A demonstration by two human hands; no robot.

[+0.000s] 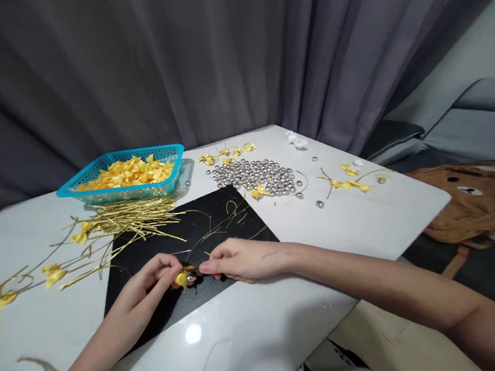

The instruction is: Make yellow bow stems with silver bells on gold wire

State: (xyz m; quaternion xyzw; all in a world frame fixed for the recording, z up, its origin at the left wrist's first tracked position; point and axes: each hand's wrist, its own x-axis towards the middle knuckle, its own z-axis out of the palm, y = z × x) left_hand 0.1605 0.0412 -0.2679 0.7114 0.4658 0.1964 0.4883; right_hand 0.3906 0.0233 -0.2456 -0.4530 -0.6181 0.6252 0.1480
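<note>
Yellow bow [181, 279], with a small silver bead [190, 277] against it, is being pinched between the fingers of the left hand [154, 279] and the right hand [240, 259], which are pressing in from either side just above the black mat [199, 224]. Beyond the mat, gold wire strands [133, 215] are lying beside a teal basket [121, 176] of yellow bows, and a heap of silver beads [257, 176] is sitting farther back on the white counter [354, 216].

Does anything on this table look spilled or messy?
Yes. Small silver bells lie loose beside the turquoise plastic basket, a few strays rolled apart. Gold wire ties sprawl across the black mat.
</note>
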